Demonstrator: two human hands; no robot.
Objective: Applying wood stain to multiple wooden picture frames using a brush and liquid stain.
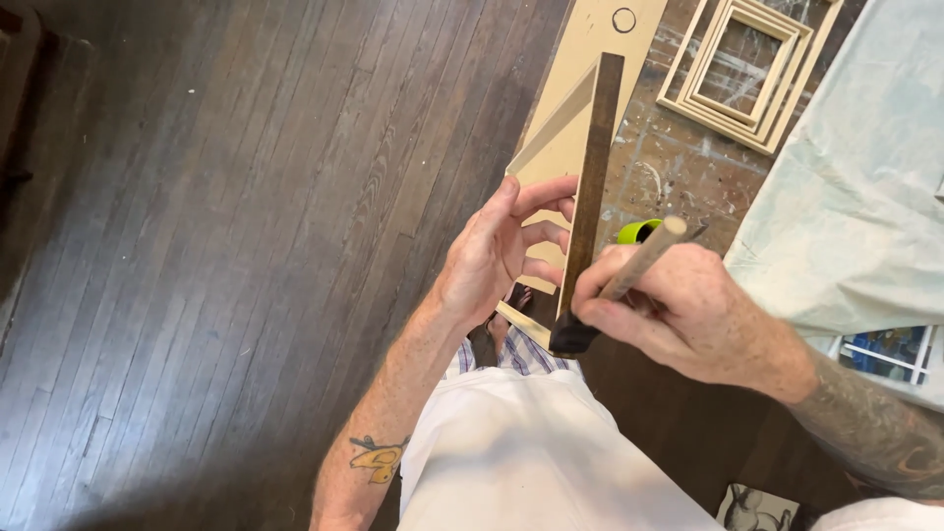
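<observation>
Wooden frame (590, 177), one edge stained dark, held upright above a dark plank floor (216, 246). Left hand (497, 251) grips its pale inner side, fingers curled around it. Right hand (678, 310) is closed on a brush handle (644, 261), the dark brush head (570, 336) touching the frame's lower edge. Nested pale frames (747, 69) lie on a paint-spattered table (669, 157)

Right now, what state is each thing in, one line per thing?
Wooden frame: held up on edge, its outer edge stained dark, inner wood bare.
Left hand: fingers spread behind the frame, steadying it.
Right hand: grip closed on the brush.
Brush: dark head pressed to the frame's lower edge.
Nested frames: unstained, lying flat on the worktable.
</observation>
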